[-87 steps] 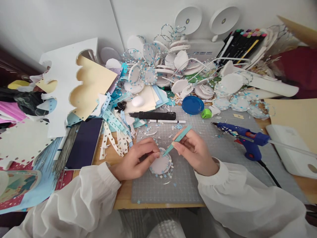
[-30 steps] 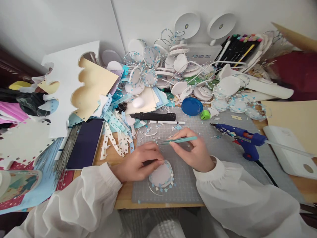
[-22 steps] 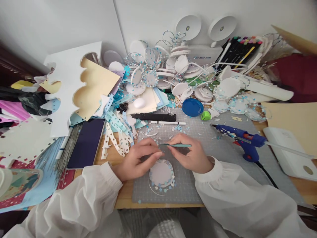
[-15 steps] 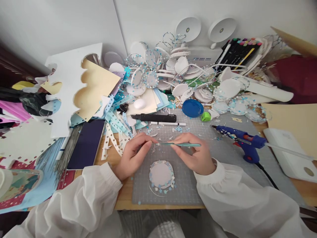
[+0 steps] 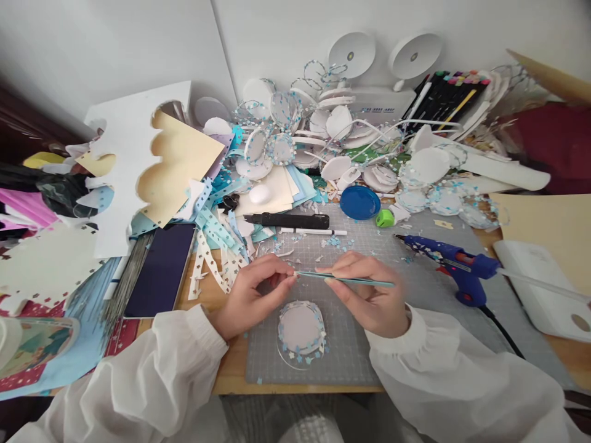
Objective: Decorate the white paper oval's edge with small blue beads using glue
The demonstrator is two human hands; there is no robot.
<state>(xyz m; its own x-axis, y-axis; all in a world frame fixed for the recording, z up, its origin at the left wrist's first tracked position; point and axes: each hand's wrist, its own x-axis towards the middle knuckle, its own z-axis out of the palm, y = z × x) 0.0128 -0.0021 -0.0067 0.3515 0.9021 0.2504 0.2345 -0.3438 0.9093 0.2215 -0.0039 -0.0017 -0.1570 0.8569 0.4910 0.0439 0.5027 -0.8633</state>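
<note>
My right hand [image 5: 369, 292] pinches teal tweezers [image 5: 355, 280], held nearly level with the tip pointing left. That tip meets the fingertips of my left hand [image 5: 258, 292], where thumb and forefinger close on a tiny pale piece [image 5: 296, 274] too small to name. Below the hands, on the grey cutting mat [image 5: 351, 363], lies a round white disc [image 5: 302, 329] ringed with small blue and white stars and a thin wire loop. Small star scraps [image 5: 333, 242] are scattered beyond my fingers.
A blue hot glue gun [image 5: 455, 261] lies right, a dark phone [image 5: 160, 271] left. Beyond my hands are a black craft knife [image 5: 289, 220], a white pen [image 5: 314, 232], a blue lid [image 5: 360, 203] and a green sharpener [image 5: 385, 218]. Piled white discs [image 5: 339, 123] stand behind.
The tweezers have tilted slightly, and their tip now reaches my left fingertips. My right hand has shifted a little right and down; my left thumb and forefinger have come together.
</note>
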